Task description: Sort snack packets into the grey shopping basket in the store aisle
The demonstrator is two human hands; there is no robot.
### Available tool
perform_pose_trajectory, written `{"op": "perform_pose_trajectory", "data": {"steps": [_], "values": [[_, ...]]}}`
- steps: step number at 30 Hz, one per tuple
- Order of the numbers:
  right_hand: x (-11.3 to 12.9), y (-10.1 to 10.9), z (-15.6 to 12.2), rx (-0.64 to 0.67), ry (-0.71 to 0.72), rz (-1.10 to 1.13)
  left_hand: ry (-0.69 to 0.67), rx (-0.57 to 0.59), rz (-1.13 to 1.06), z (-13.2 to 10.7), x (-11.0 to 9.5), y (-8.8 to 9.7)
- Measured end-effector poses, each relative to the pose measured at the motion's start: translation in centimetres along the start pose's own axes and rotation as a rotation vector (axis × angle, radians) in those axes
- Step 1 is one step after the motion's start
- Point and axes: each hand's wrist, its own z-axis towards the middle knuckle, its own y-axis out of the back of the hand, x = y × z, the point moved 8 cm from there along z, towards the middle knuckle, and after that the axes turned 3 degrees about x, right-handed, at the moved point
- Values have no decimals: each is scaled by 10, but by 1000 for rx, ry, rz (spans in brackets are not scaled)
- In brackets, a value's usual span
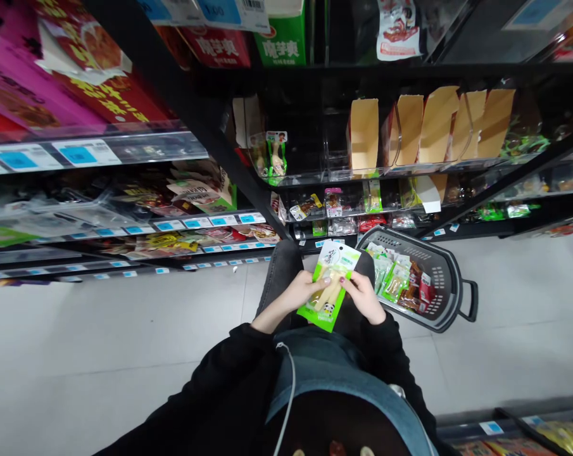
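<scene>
L hand (304, 290): grip clamped on packet (332, 299) at its L side, thumb on front.
R hand (363, 296): grip clamped on R side, thumb on front too.
Packet: btwn both hands, over lap, front facing up.
Basket (450, 282): just R of R knee (368, 261), w/ packs (396, 282) inside.
Drop risk: slick film prob. slides out onto floor (210, 335) if both thumbs ease at once.
Bump risk: knee swinging out might knock basket.
Cable (292, 373): near L sleeve (239, 361); could snag if arm sweeps across.

The packet (332, 290) is green-and-white, the basket (450, 278) grey.
</scene>
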Motion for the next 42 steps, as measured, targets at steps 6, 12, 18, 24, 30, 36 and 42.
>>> {"op": "perform_pose_trajectory", "data": {"steps": [6,12,18,24,30,36,42], "values": [[9,7,-2,-32,103,-162,-53,40,-11,-3,-10,-12],[14,3,-5,-124,189,-283,9,-81,-30,-4,-7,-12],[7,-2,-2,-109,165,-230,-3,-146,-88,-4,2,-8],[-4,-5,2,41,99,-59,-10,-149,-108,-5,5,-8],[-9,-2,-2,53,72,-137,-63,-83,-148,-5,2,-19],[-13,1,-4,-77,69,-185,-69,-112,-64,0,8,-14],[-46,-11,-4,-63,-57,82,-41,-96,-91,24,25,-13]]}}
